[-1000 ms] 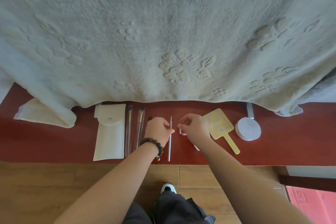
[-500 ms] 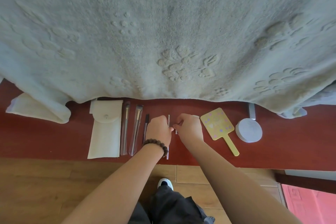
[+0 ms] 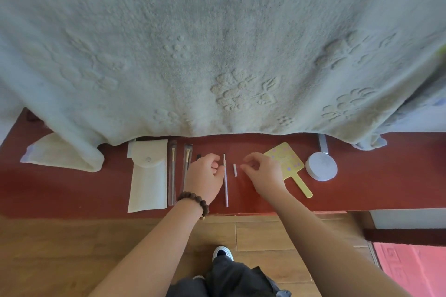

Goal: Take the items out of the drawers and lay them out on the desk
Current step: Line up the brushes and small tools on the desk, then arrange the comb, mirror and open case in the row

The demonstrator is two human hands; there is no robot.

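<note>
— Where are our hands?

— Both are over the red table. Our left hand has its fingers curled loosely beside the thin pen and holds nothing. Our right hand has thumb and forefinger close together, just off the small cap.

— And the rest?

— On the table lie a white pouch, two brushes, a yellow mirror and a round compact, under the blanket edge.

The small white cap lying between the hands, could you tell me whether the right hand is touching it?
Apart. The head view shows the small white cap lying alone on the red desk, with a strip of bare desk between it and the right hand.
</note>
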